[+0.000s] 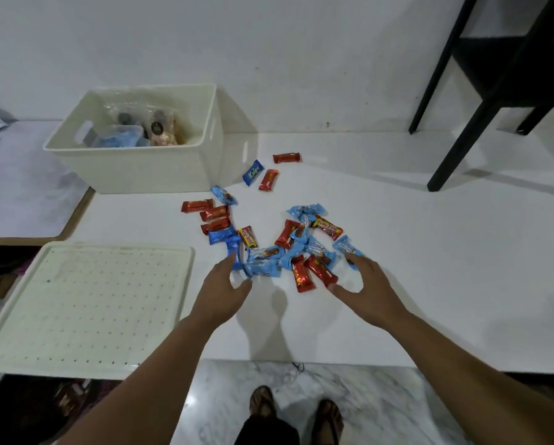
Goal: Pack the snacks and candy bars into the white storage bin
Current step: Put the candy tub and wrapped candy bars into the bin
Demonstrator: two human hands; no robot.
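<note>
Several snack packs (147, 131) lie inside the white bin (140, 168).

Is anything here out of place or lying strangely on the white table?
Yes. Many red and blue wrapped candy bars lie scattered loose on the white table, outside the white plastic storage bin. The bin's perforated white lid overhangs the table edge.
</note>
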